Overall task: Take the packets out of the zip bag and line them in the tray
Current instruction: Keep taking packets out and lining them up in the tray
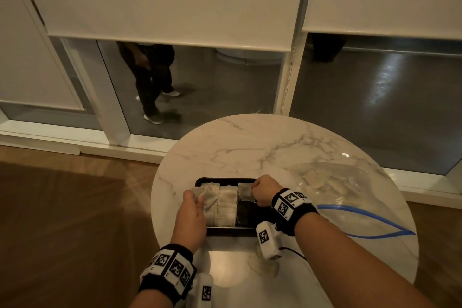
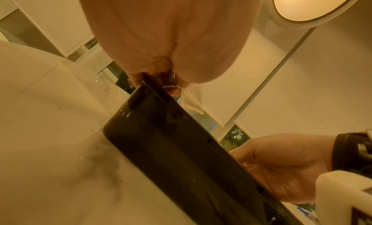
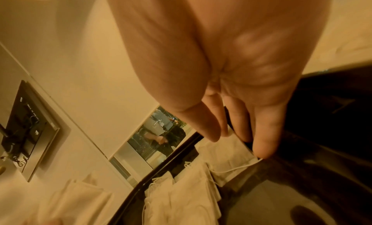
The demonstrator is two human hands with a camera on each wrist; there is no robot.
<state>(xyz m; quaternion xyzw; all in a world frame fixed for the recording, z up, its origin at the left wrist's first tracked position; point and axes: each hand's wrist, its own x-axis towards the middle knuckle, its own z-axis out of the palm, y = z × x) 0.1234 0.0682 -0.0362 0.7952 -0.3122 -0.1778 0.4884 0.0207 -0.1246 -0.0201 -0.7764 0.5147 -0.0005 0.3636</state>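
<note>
My fingers [image 1: 253, 186] of both hands pinch tea bags [image 1: 207, 197] over the black tray [image 1: 246, 210]; placing step; next, lay mine into the empty right-hand column.

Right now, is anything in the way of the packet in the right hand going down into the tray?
Nothing visible: the right hand holds its packet over the tray's bare dark right side.

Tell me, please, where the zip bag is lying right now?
In the head view the zip bag lies flat on the right side of the marble table, just right of the black tray and behind the right hand.
</note>
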